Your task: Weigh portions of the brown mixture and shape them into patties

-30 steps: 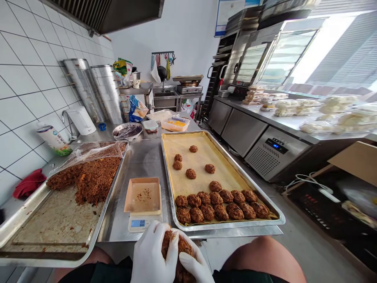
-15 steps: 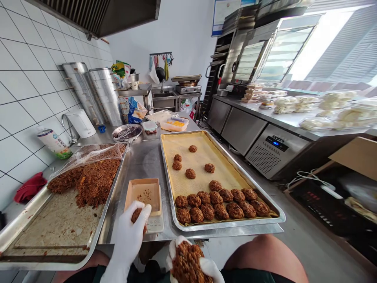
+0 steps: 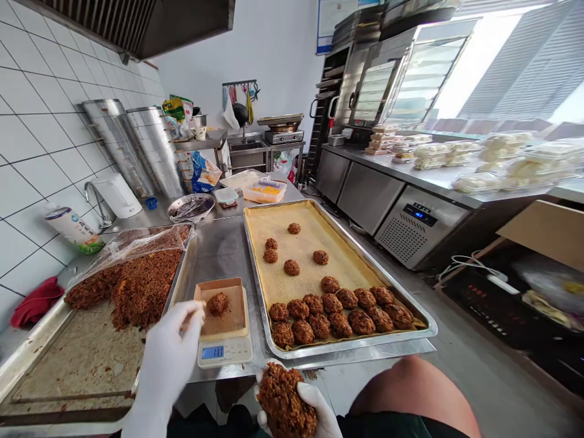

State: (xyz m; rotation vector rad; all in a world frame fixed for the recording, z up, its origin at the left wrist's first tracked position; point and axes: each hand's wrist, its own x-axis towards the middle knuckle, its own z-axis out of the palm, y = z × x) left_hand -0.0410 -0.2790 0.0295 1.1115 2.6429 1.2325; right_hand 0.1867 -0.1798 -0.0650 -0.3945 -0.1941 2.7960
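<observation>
My left hand [image 3: 171, 347], in a white glove, hovers just left of a brown paper box [image 3: 239, 304]. Its fingers are partly curled and hold nothing. A small ball of brown crumbly mixture [image 3: 218, 303] lies in the box, which stands on a white kitchen scale [image 3: 237, 351] with a lit display. In front of my lap, my right hand [image 3: 319, 401], also gloved, is wrapped round a big lump of the same mixture [image 3: 285, 401]. Right of the scale, a lined baking tray [image 3: 292, 292] bears several brown balls [image 3: 340, 324], packed at the near end and scattered farther back.
A metal tray [image 3: 68, 359] on the left holds a heap of brown mixture [image 3: 146, 286], partly under plastic film. Behind are a film-covered bowl [image 3: 191, 208] and a plastic tub [image 3: 264, 191]. Packed clear boxes [image 3: 479, 182] stand on the right counter.
The small ball that was in my left hand now rests in the box. That hand has let go and drawn back leftward, uncovering the scale display. My right hand still holds the lump.
</observation>
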